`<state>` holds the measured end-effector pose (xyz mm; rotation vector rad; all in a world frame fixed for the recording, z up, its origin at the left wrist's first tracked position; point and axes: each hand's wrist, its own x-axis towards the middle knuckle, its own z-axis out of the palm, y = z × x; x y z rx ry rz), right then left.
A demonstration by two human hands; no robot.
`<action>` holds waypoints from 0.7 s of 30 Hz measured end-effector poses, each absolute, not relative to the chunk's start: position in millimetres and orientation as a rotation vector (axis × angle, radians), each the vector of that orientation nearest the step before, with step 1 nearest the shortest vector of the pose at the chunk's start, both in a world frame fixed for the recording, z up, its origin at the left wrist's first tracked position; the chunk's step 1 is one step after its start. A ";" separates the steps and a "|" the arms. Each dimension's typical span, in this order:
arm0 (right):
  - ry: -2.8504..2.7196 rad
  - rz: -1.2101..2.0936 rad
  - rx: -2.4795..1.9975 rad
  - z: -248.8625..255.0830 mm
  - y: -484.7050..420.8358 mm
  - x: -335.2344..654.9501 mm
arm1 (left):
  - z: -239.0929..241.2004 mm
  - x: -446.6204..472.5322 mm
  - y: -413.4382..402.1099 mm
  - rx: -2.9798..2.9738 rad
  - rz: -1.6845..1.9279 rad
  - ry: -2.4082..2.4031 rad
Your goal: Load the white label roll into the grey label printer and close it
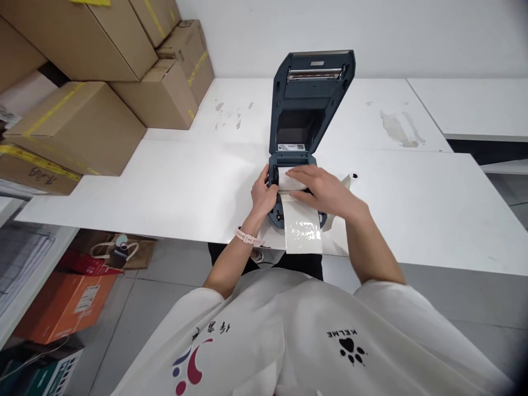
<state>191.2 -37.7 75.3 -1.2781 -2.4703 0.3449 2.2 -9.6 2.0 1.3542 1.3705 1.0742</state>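
Note:
A dark blue-grey label printer sits at the table's front edge with its lid raised. In its bay lies a white label roll, from which a glossy label strip runs forward past the table edge. My left hand grips the printer's left side, thumb at the rim of the bay beside the roll. Over the roll from the right reaches my right hand, its fingers stretched out and apart, touching the roll. Partly hidden behind that wrist is a pale curled piece with a dark round end.
Cardboard boxes are stacked at the left on the white table. A white wall stands behind the printer. Below left, an orange box and a paper bag are on the floor. A gap separates surfaces at right.

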 end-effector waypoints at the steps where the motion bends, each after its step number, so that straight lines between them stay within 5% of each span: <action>1: -2.424 0.355 -1.261 70.3 -56.1 190.2 | 2.6 2.2 -10.4 1.359 1.086 1.348; 8: -2.259 0.274 -1.410 26.5 -123.9 163.7 | -8.4 3.5 -3.4 1.317 1.132 1.323; 21: -2.272 0.283 -1.431 28.9 -123.1 163.6 | -19.9 6.1 6.6 1.285 1.203 1.244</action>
